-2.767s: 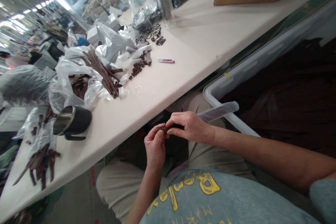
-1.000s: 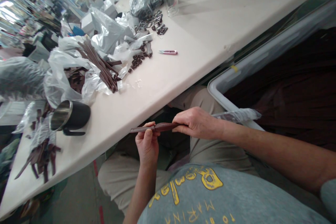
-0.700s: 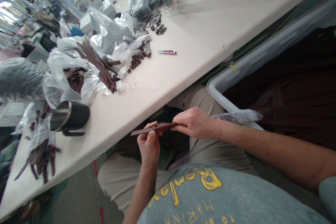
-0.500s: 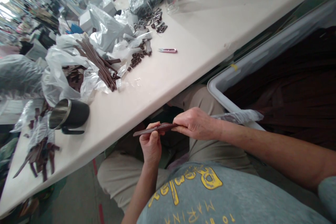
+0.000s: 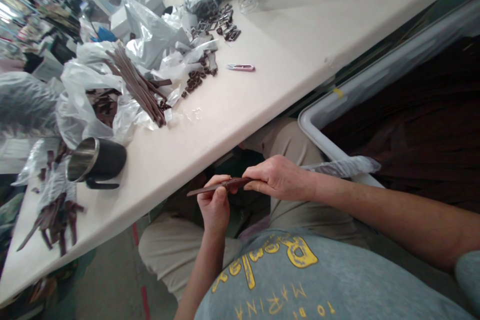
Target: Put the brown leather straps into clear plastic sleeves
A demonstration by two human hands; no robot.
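A dark brown strap [image 5: 204, 190] is held above my lap, its flat end sticking out to the left. My left hand [image 5: 216, 205] pinches it between thumb and fingers, beside a small raised band around the strap. My right hand [image 5: 275, 178] is closed on the strap's other part, just right of my left hand. What lies inside the right fingers is hidden. On the table [image 5: 210, 135] are a bundle of brown strips [image 5: 138, 87], small brown loops [image 5: 193, 82], metal buckles [image 5: 228, 30] and pink-handled snips [image 5: 241, 67].
A dark mug [image 5: 107, 160] stands near the table's left part, with more brown strips [image 5: 58, 220] beyond it. Plastic bags [image 5: 148, 32] crowd the far side. At the right, a white-rimmed bin [image 5: 322, 137] holds dark brown material.
Both hands and the strap have shifted very slightly left, still gripped the same way. The strap's free end is turned a little. The camera view has shifted slightly.
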